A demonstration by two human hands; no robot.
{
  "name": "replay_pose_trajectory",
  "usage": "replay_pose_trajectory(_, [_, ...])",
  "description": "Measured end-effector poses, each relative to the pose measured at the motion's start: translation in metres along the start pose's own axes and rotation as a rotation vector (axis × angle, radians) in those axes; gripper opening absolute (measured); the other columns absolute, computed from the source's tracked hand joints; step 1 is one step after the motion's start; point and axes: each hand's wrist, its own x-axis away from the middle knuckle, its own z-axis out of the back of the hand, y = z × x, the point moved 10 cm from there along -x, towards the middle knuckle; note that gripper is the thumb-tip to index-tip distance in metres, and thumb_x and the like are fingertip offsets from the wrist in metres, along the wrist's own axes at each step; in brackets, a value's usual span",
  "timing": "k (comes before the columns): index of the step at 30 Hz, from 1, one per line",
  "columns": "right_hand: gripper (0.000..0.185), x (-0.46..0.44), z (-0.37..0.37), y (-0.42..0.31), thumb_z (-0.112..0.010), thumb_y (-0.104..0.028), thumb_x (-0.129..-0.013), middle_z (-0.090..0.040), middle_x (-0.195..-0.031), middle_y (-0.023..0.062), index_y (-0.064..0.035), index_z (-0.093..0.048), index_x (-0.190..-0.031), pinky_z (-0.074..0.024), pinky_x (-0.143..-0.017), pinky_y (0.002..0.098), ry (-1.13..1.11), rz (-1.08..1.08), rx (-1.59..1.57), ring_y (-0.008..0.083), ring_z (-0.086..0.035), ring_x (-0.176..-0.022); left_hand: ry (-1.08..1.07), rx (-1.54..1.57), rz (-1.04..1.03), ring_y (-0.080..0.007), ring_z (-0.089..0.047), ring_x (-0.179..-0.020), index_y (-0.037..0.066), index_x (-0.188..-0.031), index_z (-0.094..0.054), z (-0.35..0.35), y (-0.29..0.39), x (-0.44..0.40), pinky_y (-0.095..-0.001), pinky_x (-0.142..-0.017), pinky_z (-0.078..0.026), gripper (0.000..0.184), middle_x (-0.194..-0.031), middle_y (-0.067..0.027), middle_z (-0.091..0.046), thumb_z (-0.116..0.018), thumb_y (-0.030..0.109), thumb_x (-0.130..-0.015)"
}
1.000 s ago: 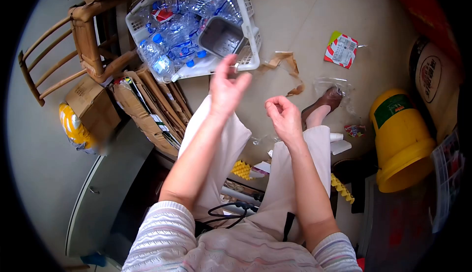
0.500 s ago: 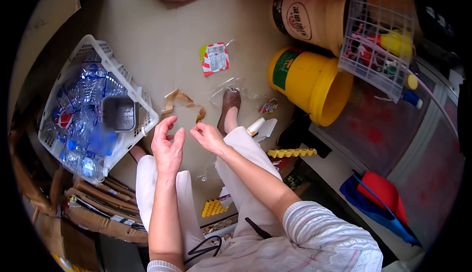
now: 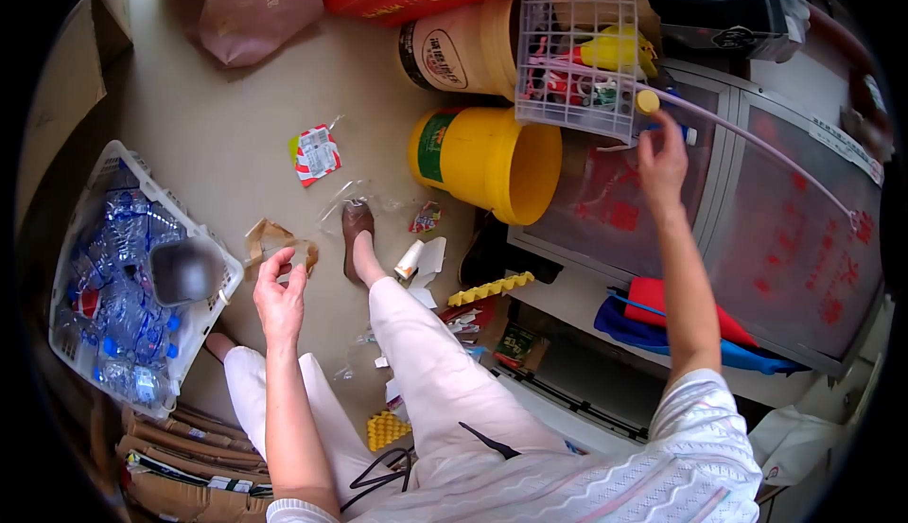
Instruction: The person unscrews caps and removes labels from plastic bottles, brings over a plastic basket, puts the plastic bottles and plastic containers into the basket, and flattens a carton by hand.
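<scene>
My left hand point(image 3: 277, 307) hovers over the floor above my lap, thumb and fingers apart, holding nothing. To its left stands a white plastic crate point(image 3: 203, 227) full of clear bottles point(image 3: 128, 272) with blue caps and a dark grey tray point(image 3: 184, 272). Stretched out to the right, my right hand point(image 3: 662, 164) has thumb and finger apart. Its fingertips are just below a round yellow cap point(image 3: 647, 101) and near a blue bottle with a white cap point(image 3: 689, 135); whether they touch is unclear. Beside them is a clear grid basket point(image 3: 577, 124) holding small colourful items.
A yellow bucket point(image 3: 445, 149) lies on its side below a beige bucket point(image 3: 463, 55). Red-and-white packaging point(image 3: 317, 154), brown paper scraps point(image 3: 270, 239) and yellow egg-carton pieces point(image 3: 492, 288) litter the floor. Flattened cardboard point(image 3: 189, 457) is stacked lower left. Frosted cabinet doors point(image 3: 785, 230) stand right.
My right hand has moved from beside my left hand far out to the right, by the basket. A blurred blue object over the crate is no longer seen there. The view has shifted right.
</scene>
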Motion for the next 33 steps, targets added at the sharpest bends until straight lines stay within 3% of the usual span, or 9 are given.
replay_pose_trajectory(3, [0.049, -0.048, 0.001, -0.013, -0.059, -0.005, -0.074, -0.049, -0.121, 0.0101, -0.0134, -0.049, -0.121, -0.0416, -0.088, 0.0382, -0.145, 0.316, 0.282, 0.0323, -0.048, -0.108, -0.032, 0.004, 0.012, -0.0156, -0.056, -0.089, 0.002, -0.105, -0.06, -0.012, 0.002, 0.001, -0.0287, -0.078, -0.046, 0.029, -0.099, -0.0063, -0.059, -0.061, 0.012, -0.077])
replay_pose_trajectory(5, [0.047, -0.055, -0.037, 0.015, -0.059, -0.005, -0.072, -0.052, -0.117, 0.0092, -0.0151, -0.05, -0.118, -0.0442, -0.084, 0.0397, -0.459, 0.28, 0.445, 0.0335, -0.051, -0.101, -0.05, 0.003, 0.012, -0.0156, -0.056, -0.088, 0.002, -0.106, -0.06, -0.017, 0.005, 0.0, -0.0287, -0.079, -0.046, 0.03, -0.098, -0.0068, -0.06, -0.061, 0.012, -0.077])
replay_pose_trajectory(8, [0.043, -0.057, -0.042, 0.03, -0.06, -0.009, -0.072, -0.054, -0.113, 0.0104, -0.0139, -0.052, -0.113, -0.0445, -0.083, 0.0388, -0.514, 0.193, 0.307, 0.0307, -0.053, -0.101, -0.033, 0.089, 0.043, -0.0155, -0.057, -0.087, 0.001, -0.107, -0.059, -0.017, -0.006, -0.002, -0.0286, -0.079, -0.046, 0.031, -0.099, -0.0079, -0.06, -0.061, 0.012, -0.077])
replay_pose_trajectory(13, [0.037, -0.058, 0.014, 0.1, -0.062, -0.014, -0.072, -0.06, -0.093, 0.0139, -0.0103, -0.051, -0.107, -0.0473, -0.074, 0.0375, -0.324, 0.023, 0.237, 0.029, -0.059, -0.09, -0.042, 0.091, 0.074, -0.0151, -0.057, -0.088, 0.0, -0.108, -0.058, -0.021, -0.009, -0.002, -0.0284, -0.08, -0.046, 0.032, -0.1, -0.0085, -0.061, -0.061, 0.013, -0.079])
replay_pose_trajectory(15, [0.035, -0.048, 0.058, 0.143, -0.062, -0.015, -0.074, -0.061, -0.086, 0.0109, -0.0078, -0.051, -0.107, -0.0486, -0.064, 0.0332, -0.258, -0.071, 0.16, 0.0233, -0.062, -0.078, -0.049, 0.092, 0.077, -0.015, -0.057, -0.089, -0.001, -0.108, -0.058, -0.024, -0.009, -0.003, -0.0282, -0.08, -0.046, 0.032, -0.1, -0.0083, -0.061, -0.06, 0.013, -0.079])
replay_pose_trajectory(17, [0.034, -0.017, 0.097, 0.168, -0.063, -0.017, -0.076, -0.061, -0.086, 0.0081, -0.0053, -0.052, -0.106, -0.0467, -0.056, 0.0278, -0.319, -0.604, -0.176, 0.0157, -0.06, -0.071, -0.055, 0.101, 0.085, -0.0147, -0.057, -0.088, -0.001, -0.108, -0.058, -0.027, -0.006, -0.003, -0.028, -0.081, -0.045, 0.032, -0.1, -0.008, -0.061, -0.06, 0.013, -0.079])
replay_pose_trajectory(19, [0.032, 0.012, 0.139, 0.199, -0.063, -0.02, -0.078, -0.061, -0.085, 0.0085, -0.0045, -0.052, -0.103, -0.0447, -0.051, 0.0234, -0.206, -0.806, -0.374, 0.0131, -0.059, -0.065, -0.066, 0.131, 0.078, -0.0142, -0.057, -0.088, 0.0, -0.108, -0.058, -0.03, -0.005, -0.004, -0.0278, -0.081, -0.045, 0.032, -0.1, -0.0077, -0.061, -0.06, 0.013, -0.079])
replay_pose_trajectory(24, [0.027, 0.091, 0.135, 0.233, -0.054, -0.028, -0.084, -0.062, -0.079, 0.0095, -0.0051, -0.054, -0.097, -0.0476, -0.05, 0.0237, -0.409, -1.035, -0.881, 0.0124, -0.056, -0.053, -0.081, 0.162, 0.049, -0.0142, -0.057, -0.086, 0.001, -0.107, -0.059, -0.028, -0.018, -0.009, -0.0275, -0.08, -0.046, 0.03, -0.098, -0.0074, -0.062, -0.06, 0.013, -0.08])
replay_pose_trajectory(33, [0.027, 0.13, -0.16, -0.181, -0.059, -0.021, -0.084, -0.061, -0.08, 0.0076, 0.0008, -0.054, -0.099, -0.0503, -0.053, 0.0253, -0.991, -0.653, -1.131, 0.0132, -0.057, -0.058, -0.649, -0.476, 0.05, -0.0318, -0.052, -0.104, 0.009, -0.107, -0.06, -0.033, -0.01, 0.049, -0.0411, -0.089, -0.041, 0.036, -0.105, -0.0155, -0.057, -0.058, 0.027, -0.075])
